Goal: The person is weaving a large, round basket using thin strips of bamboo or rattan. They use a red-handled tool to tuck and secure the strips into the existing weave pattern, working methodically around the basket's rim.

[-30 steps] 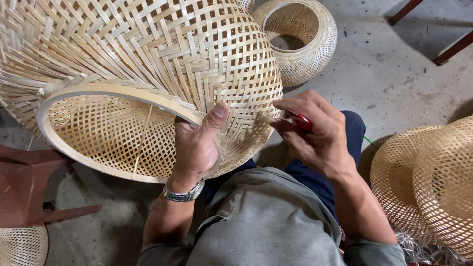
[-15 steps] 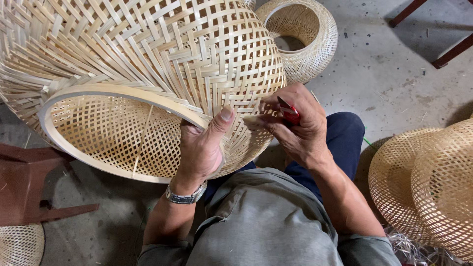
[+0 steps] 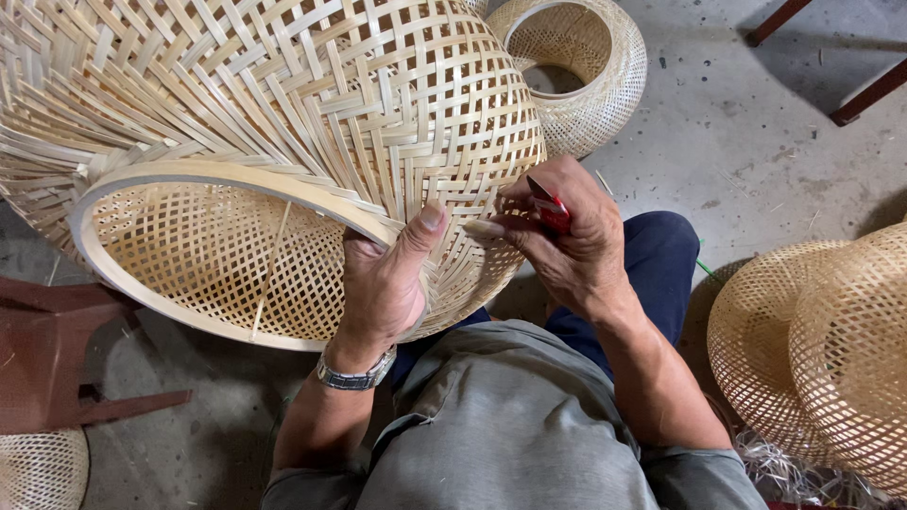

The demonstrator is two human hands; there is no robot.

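A large woven bamboo basket (image 3: pixel 283 113) lies tilted on my lap, its open mouth with a pale wooden rim (image 3: pixel 217 179) facing me. My left hand (image 3: pixel 387 279) grips the rim at its right side, thumb pressed up against the weave; a metal watch sits on that wrist. My right hand (image 3: pixel 567 236) is closed around a small red-handled tool (image 3: pixel 551 210) and pinches a bamboo strip end (image 3: pixel 484 228) at the basket's outer wall, close to the left thumb.
A smaller round woven basket (image 3: pixel 576 76) stands on the concrete floor behind. More woven baskets (image 3: pixel 822 349) are stacked at the right. A dark red stool (image 3: pixel 47 349) is at the left, and another woven piece (image 3: pixel 38 467) shows at the bottom left.
My right hand has slid left along the basket wall, closer to the left thumb. The basket has turned slightly, and the left hand has shifted its grip on the rim.
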